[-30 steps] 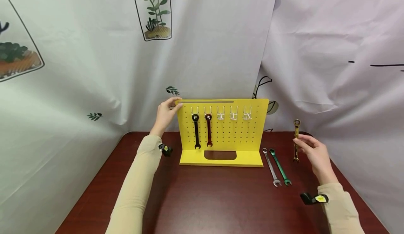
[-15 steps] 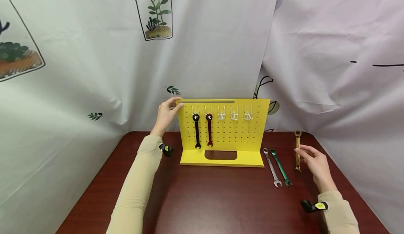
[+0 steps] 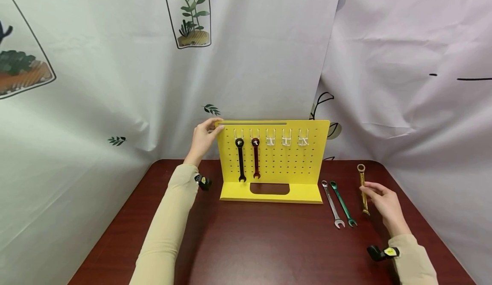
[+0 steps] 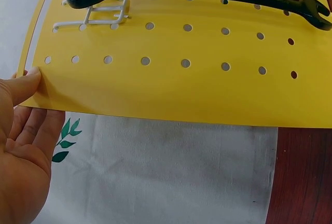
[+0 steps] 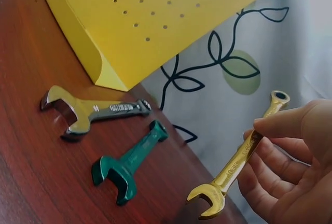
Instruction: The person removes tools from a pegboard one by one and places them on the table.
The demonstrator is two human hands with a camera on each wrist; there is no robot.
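Note:
My left hand (image 3: 202, 139) pinches the upper left corner of a yellow pegboard (image 3: 284, 165), thumb in front and fingers behind. From its white hooks (image 3: 286, 139) hang a black wrench (image 3: 241, 161) and a dark red wrench (image 3: 256, 160). In the right wrist view, my right hand (image 5: 290, 162) pinches a gold wrench (image 5: 236, 164) by the middle of its shaft, ring end up and open end down. To the left of that hand, a silver wrench (image 3: 332, 204) and a green wrench (image 3: 344, 204) lie on the table side by side.
The dark red-brown table (image 3: 261, 242) runs back to a white curtain (image 3: 269, 63) printed with plants. The pegboard's base has a cut-out slot (image 3: 270, 188). Several hooks on the board's right side carry nothing.
My right hand has come down with the gold wrench, toward the table right of the green wrench, and the wrench now tilts slightly. The left hand keeps its hold on the board.

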